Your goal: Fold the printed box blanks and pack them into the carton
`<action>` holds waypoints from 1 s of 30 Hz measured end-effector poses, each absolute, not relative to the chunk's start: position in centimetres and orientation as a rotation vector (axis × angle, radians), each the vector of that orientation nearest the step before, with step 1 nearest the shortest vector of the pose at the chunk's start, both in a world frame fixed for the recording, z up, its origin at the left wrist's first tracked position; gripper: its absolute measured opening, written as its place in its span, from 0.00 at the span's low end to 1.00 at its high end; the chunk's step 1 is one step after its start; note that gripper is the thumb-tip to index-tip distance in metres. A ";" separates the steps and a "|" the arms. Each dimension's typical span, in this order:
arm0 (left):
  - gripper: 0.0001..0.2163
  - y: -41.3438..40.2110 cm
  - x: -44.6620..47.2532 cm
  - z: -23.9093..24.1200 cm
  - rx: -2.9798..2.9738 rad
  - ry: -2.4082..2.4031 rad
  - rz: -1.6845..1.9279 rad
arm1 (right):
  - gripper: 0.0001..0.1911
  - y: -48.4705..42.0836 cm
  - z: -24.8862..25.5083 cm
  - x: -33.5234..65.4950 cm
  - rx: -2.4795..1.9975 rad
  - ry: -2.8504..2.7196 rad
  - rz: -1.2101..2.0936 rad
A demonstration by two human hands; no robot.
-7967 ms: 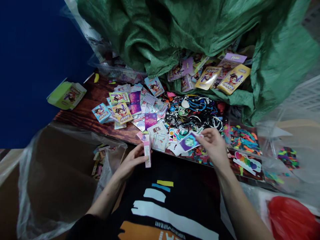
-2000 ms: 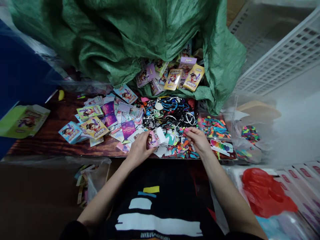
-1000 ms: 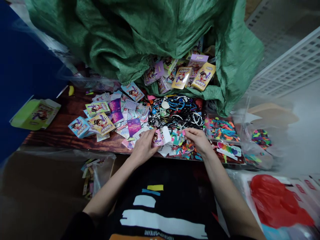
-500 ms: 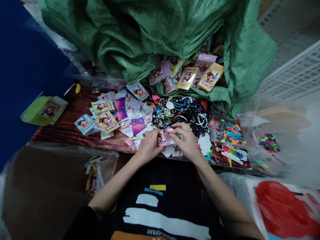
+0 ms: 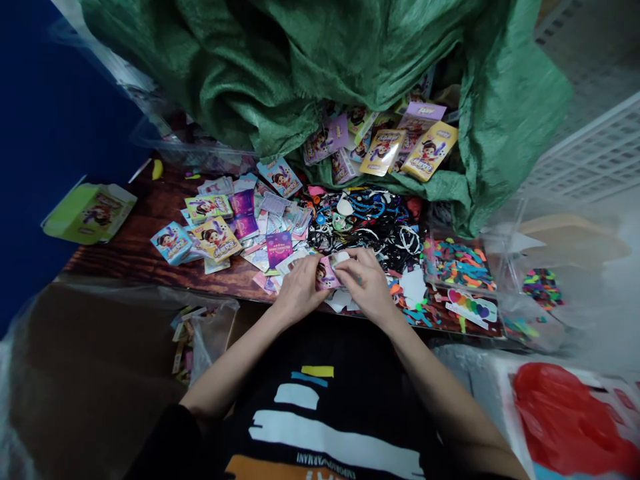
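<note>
Near the front edge of the table, my left hand (image 5: 299, 287) is closed around the left end of a small pink printed box (image 5: 327, 274). The fingers of my right hand (image 5: 367, 285) pinch the box's right end, where a pale part shows; its details are partly hidden. Just left of the hands lie loose cards and a purple card packet (image 5: 279, 249). Beyond them is a tangle of black, white and blue cords (image 5: 370, 223). White paper scraps (image 5: 413, 288) lie beside my right hand.
A green woven sack (image 5: 240, 73) spills printed boxes (image 5: 383, 152) at the back. Yellow (image 5: 216, 240) and blue (image 5: 171, 243) boxes lie left. A clear tray of colourful bits (image 5: 463, 265) stands right. A plastic-lined carton (image 5: 100, 360) sits below the table, and a red bag (image 5: 570, 413) lies lower right.
My right fingers have shifted at the box's right end; the pink flap seen there before no longer shows, and a pale part does. My left hand keeps its hold. The view has shifted slightly.
</note>
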State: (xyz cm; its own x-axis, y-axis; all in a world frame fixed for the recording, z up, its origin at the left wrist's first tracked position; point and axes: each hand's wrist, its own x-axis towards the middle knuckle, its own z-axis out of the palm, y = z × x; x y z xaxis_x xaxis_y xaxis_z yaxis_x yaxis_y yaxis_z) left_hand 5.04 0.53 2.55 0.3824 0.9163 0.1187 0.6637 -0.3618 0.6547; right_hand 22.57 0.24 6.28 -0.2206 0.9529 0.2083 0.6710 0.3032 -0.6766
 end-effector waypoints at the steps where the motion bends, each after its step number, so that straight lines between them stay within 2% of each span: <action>1: 0.26 0.5 5.1 2.6 2.143 1.345 0.651 | 0.09 0.3 6.2 22.3 -1.453 -1.985 0.579; 3: 0.26 0.3 5.2 2.6 2.152 1.328 0.656 | 0.11 0.6 6.1 22.0 -1.458 -2.021 0.582; 6: 0.26 0.5 5.0 2.3 2.132 1.339 0.707 | 0.12 0.9 6.6 23.3 -1.341 -2.023 0.790; 9: 0.28 1.0 4.5 2.0 2.095 1.402 0.747 | 0.11 0.5 7.1 26.8 -1.372 -1.774 0.872; 12: 0.28 1.5 4.2 1.8 2.057 1.457 0.764 | 0.10 -0.9 6.4 30.8 -1.670 -1.617 0.646; 15: 0.29 1.6 4.6 1.7 2.050 1.455 0.776 | 0.11 -2.6 4.8 33.2 -1.882 -1.713 0.478; 21: 0.31 0.7 5.8 1.9 2.055 1.385 0.728 | 0.10 -3.2 2.0 32.7 -2.174 -1.789 0.141; 26: 0.30 0.4 5.1 2.1 2.091 1.393 0.731 | 0.10 -2.1 1.8 32.8 -2.005 -1.663 0.245; 30: 0.30 0.3 4.8 2.2 2.114 1.409 0.731 | 0.09 -2.3 3.9 32.2 -1.791 -1.468 0.406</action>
